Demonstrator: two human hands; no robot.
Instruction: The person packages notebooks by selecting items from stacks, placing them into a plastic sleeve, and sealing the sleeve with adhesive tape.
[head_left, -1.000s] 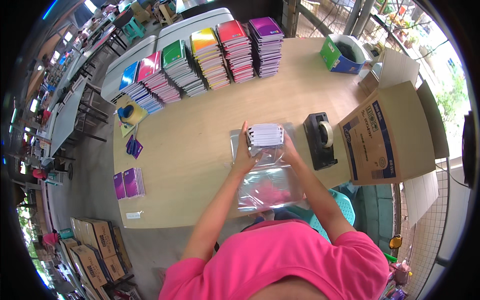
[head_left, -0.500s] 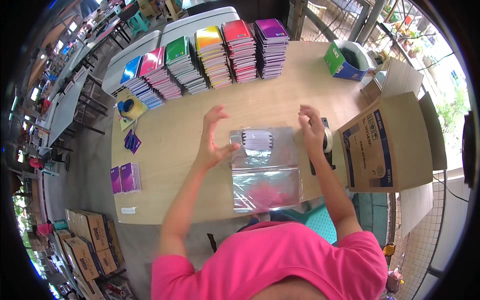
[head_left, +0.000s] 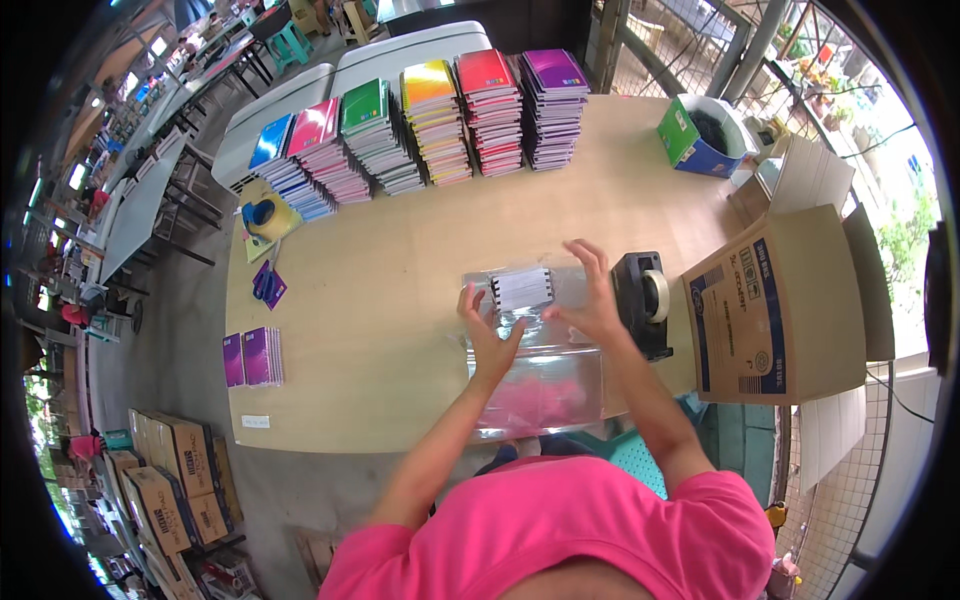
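A clear plastic bag (head_left: 540, 390) lies on the table in front of me, its film creased and shiny. At its far part a white spiral-bound pad or small stack (head_left: 522, 290) shows dark binding along both sides; whether it is inside the bag or under the film I cannot tell. My left hand (head_left: 490, 335) is over the bag's left side, thumb and fingers apart. On the other side my right hand (head_left: 592, 305) hovers by the pad, fingers spread and holding nothing. Close to the right hand stands a black tape dispenser (head_left: 640, 310) with a roll of tape.
Stacks of notebooks line the far edge, from blue (head_left: 270, 145) to purple (head_left: 555, 75). Scissors (head_left: 266, 285), a tape roll (head_left: 260, 213) and small purple notebooks (head_left: 262, 357) lie left. An open cardboard box (head_left: 770, 310) stands right; a blue-green box (head_left: 690, 140) sits far right.
My left hand has moved right, from beside the bag to over it. My right hand has come left, away from the tape dispenser, which now shows fully. The view has shifted slightly.
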